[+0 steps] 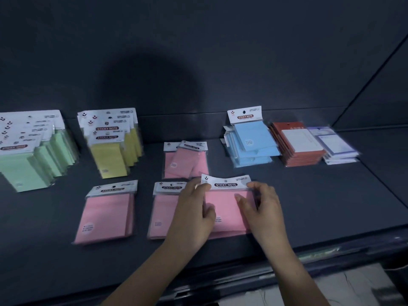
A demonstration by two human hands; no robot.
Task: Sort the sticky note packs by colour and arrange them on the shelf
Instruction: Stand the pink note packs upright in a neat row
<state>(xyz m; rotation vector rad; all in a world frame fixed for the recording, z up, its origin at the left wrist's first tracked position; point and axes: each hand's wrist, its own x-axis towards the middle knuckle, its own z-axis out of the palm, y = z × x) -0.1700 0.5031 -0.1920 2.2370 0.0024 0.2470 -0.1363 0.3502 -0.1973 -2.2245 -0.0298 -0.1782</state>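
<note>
Both hands grip 1 pink sticky note pack in clear wrap with a white "STICKY NOTE" header card, at the front middle of the dark grey shelf. The left hand curls round the pack's left edge, with its fingertips on the pink face. The right hand pinches the right edge, thumb on the face and forefinger at the header's corner. Whether the pack rests flat or is raised, I cannot tell.

Just left of it lies a second pink pack, partly under the left hand. A third pink pack sits further left, apart from it. Behind them lie a few overlapping pink packs.

Along the back, from left to right, stand a fanned pile of green packs, a pile of yellow packs, a stack of blue packs, a stack of red-backed pads and a stack of white, purple-edged pads.
</note>
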